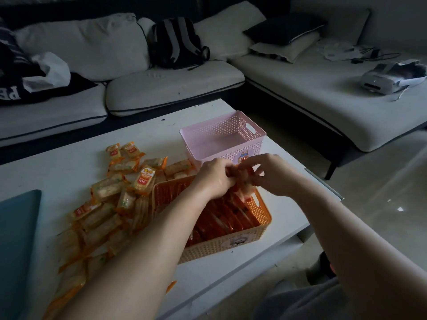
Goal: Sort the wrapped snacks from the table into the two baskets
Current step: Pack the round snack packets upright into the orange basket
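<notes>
Snacks in red wrappers (245, 191) are being pinched over the far end of the orange basket (231, 245), left hand (215, 179) and right hand (271, 175) both curling fingers round them. Orange-wrapped pile (111, 199) is lying on the table (69, 162) beside it; pink basket (201, 139) is standing empty. Bundle is likely risking slipping from the shared pinch, spilling past the rim. Fingertips, snack count and labels are hiding in dimness.
</notes>
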`<state>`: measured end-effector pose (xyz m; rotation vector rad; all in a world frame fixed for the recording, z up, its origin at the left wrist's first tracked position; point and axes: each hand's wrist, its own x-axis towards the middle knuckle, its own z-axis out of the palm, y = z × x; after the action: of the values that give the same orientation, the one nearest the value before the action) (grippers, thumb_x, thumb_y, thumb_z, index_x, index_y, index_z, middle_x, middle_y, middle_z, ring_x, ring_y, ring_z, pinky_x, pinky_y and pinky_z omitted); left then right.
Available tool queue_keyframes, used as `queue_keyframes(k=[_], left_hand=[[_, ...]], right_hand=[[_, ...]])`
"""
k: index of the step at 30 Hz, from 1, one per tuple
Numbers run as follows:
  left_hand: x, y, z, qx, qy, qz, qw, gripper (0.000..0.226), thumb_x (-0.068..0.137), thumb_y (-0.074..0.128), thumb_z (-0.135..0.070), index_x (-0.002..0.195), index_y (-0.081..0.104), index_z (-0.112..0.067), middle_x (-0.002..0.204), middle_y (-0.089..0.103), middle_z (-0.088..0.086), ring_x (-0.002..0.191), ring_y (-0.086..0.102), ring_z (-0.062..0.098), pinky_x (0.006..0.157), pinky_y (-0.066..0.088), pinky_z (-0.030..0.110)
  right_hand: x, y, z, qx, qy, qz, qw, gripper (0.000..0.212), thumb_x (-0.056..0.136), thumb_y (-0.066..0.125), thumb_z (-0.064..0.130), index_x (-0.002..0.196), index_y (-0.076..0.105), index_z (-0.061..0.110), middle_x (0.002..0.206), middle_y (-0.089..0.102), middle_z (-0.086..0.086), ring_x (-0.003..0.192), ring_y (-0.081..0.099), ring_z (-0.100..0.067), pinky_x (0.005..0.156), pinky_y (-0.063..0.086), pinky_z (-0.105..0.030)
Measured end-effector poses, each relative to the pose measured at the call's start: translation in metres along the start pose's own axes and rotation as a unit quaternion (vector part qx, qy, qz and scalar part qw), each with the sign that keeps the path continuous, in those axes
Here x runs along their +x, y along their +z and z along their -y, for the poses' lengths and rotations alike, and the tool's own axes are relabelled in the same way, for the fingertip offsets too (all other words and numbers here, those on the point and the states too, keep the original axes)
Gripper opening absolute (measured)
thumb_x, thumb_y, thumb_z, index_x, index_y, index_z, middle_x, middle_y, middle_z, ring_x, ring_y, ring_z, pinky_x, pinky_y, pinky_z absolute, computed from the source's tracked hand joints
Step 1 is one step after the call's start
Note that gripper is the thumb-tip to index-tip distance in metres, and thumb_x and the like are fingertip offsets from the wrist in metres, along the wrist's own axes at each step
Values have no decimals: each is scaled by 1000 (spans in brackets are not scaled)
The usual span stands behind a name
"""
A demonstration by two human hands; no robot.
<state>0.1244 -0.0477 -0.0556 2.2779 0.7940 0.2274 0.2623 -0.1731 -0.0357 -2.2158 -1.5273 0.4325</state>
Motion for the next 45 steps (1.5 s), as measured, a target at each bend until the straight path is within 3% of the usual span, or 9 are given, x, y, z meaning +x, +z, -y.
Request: queue_keyframes(k=[11,14,18,21,25,29,34,39,45], left_hand=[[-39,-27,2,17,3,-90,996,9,88,69,-20,93,67,-28,85,71,-13,82,68,10,74,52,27],[-69,-59,15,70,-9,-21,997,15,84,69,-23,94,68,-34,97,68,-15,93,65,11,81,50,26],[-104,-87,38,197,-85,180,960,90,58,73,-60,141,46,-39,139,45,-11,132,40,14,113,37,41],[-114,-81,40,214,-76,157,961,104,53,82,-63,145,40,-39,143,45,-13,135,41,14,114,36,43],[-114,-81,34,172,-55,30,983,88,58,92,-43,136,53,-30,130,59,-8,120,56,15,100,47,33],[-100,-79,16,1,-53,-81,995,58,65,94,-41,113,63,-29,103,67,-13,95,64,7,85,52,30],[-71,-51,-21,-183,39,-103,977,24,81,84,-19,96,67,-27,88,73,-10,80,66,5,72,51,19],[-51,-24,-31,-302,33,-58,951,28,82,76,-3,95,68,-26,88,71,-6,83,66,10,76,52,26],[-49,1,-8,-88,38,-89,991,16,86,75,-17,87,68,-32,88,72,-13,83,66,3,78,51,26]], right_hand=[[-3,22,20,-225,11,-68,972,22,96,59,36,114,70,30,121,62,3,105,58,-19,70,59,-37],[-5,29,22,-228,26,-53,972,25,96,60,38,117,70,28,124,51,-3,108,50,-23,76,57,-38],[-9,25,31,-235,36,-93,967,28,101,50,35,120,69,25,119,54,-4,102,51,-22,76,56,-39],[-11,27,43,-185,6,-153,971,29,101,45,32,113,70,24,113,60,-3,100,56,-22,76,56,-41],[-16,28,68,6,-38,-103,994,20,94,56,22,98,75,20,96,72,2,84,67,-18,71,59,-40],[-28,6,76,112,-36,-92,989,15,96,59,19,106,71,19,87,70,13,75,70,-11,59,50,-11],[-44,-21,57,281,39,-4,959,29,96,63,24,124,57,22,114,63,8,93,71,-17,72,63,-40],[-50,-37,26,210,21,-47,976,12,91,70,23,103,69,20,97,72,3,86,72,-19,59,60,-33],[-52,-33,16,82,91,-14,992,13,89,71,29,94,68,17,83,75,-1,64,73,-15,59,63,-38]])
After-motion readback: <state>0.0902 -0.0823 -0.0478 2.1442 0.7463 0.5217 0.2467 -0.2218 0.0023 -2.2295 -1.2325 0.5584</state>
